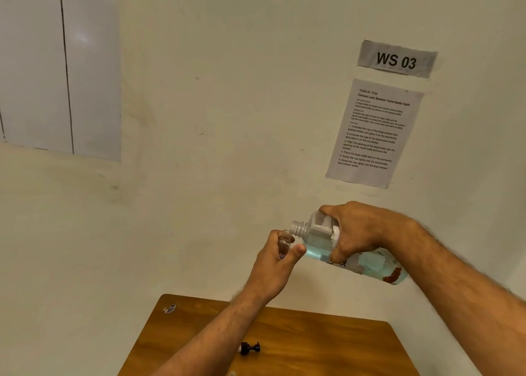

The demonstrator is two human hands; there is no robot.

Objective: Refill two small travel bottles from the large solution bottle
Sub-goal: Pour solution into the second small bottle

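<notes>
Counter: our wooden counter (327, 344) lies closest below us, against the pale wall.
Black cap: we see a small black cap (250, 348) lying on its side on the counter, just right of our left forearm.
Left hand: our left hand (273, 267) is raised above the counter, fingers and thumb curled round the small travel bottle (284, 243), which stands roughly upright with its mouth open.
Right hand: our right hand (361, 230) grips the large solution bottle (321, 240) from above, around its upper body.
Large solution bottle: we hold it tipped almost level, uncapped threaded neck pointing left and just touching the small bottle's mouth; pale blue liquid pools along its lower side.
Wall: we face a "WS 03" sign (397, 59) with a printed instruction sheet (373, 133) below it.
</notes>
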